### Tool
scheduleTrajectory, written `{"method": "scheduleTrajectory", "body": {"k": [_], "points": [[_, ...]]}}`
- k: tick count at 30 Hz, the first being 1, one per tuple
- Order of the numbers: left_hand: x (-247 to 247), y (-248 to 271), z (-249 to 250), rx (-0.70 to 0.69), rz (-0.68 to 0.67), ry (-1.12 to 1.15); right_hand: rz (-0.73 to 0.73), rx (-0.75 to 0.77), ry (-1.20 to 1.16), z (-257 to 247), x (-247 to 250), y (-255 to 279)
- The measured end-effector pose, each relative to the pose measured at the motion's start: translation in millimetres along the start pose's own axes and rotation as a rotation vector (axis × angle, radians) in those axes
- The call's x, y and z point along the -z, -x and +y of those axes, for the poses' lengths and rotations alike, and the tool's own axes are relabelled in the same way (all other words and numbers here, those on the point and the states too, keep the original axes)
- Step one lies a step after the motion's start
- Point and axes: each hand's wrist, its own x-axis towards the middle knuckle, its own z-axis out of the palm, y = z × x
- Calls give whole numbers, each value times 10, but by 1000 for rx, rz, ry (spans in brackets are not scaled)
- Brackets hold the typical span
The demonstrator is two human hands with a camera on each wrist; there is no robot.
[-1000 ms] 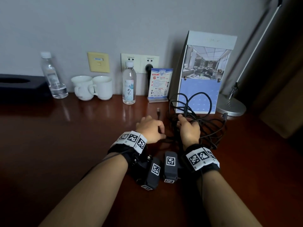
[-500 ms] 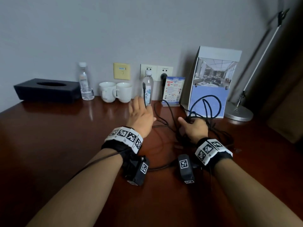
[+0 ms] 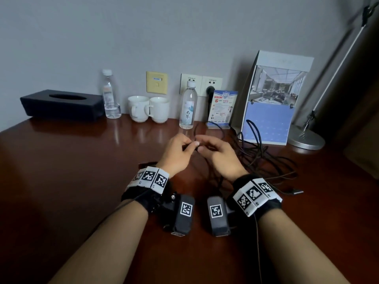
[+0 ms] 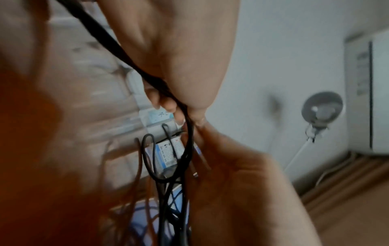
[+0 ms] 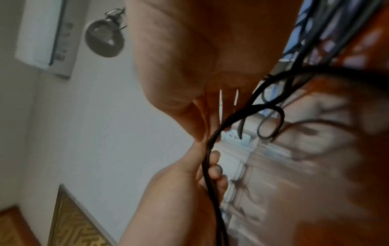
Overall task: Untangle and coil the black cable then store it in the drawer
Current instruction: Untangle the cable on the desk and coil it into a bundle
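Observation:
The black cable [image 3: 266, 160] lies in a loose tangle on the dark wooden desk [image 3: 71, 171], right of my hands, with one loop standing against the calendar. Its plug end [image 3: 297, 191] rests near my right wrist. Both hands meet above the desk's middle. My left hand [image 3: 190, 145] pinches a strand between thumb and fingers. The left wrist view shows that pinch on the cable [image 4: 187, 149]. My right hand [image 3: 202, 143] is curled, its fingertips on the same strand beside the left. In the right wrist view the cable [image 5: 208, 166] runs through both hands. No drawer is in view.
Along the wall stand a black tissue box [image 3: 61, 104], two water bottles [image 3: 187, 107], two white cups [image 3: 148, 108], a small sign card [image 3: 221, 108], a desk calendar [image 3: 270, 99] and a lamp base [image 3: 306, 138]. A plug sits in the wall socket [image 3: 210, 91].
My left hand, spread open and raised to the left half a second ago, has come back and closed on the cable. My right hand left the tangle and met it at the middle.

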Motion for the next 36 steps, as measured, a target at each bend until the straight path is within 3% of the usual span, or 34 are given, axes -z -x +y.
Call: {"method": "scheduleTrajectory", "body": {"k": [3, 7, 11, 16, 20, 25, 31, 36], "points": [[-18, 47, -61, 92, 51, 264, -110, -34, -25, 148, -42, 43], [11, 18, -41, 152, -70, 415, -13, -119, -219, 197, 70, 73], [-7, 10, -86, 151, -241, 215, 114, -162, -265, 216, 178, 17], [15, 55, -180, 93, -241, 185, 133, -67, -101, 298, 186, 15], [7, 125, -150, 74, -123, 288, 116, -41, -47, 315, 168, 15], [222, 75, -85, 60, 195, 461, 169, -159, 77, 464, 197, -20], [310, 65, -99, 122, 395, 544, 411, -326, 427, 370, 363, 61], [328, 20, -42, 135, 472, 600, 526, -469, 474, 371, 428, 65]]}}
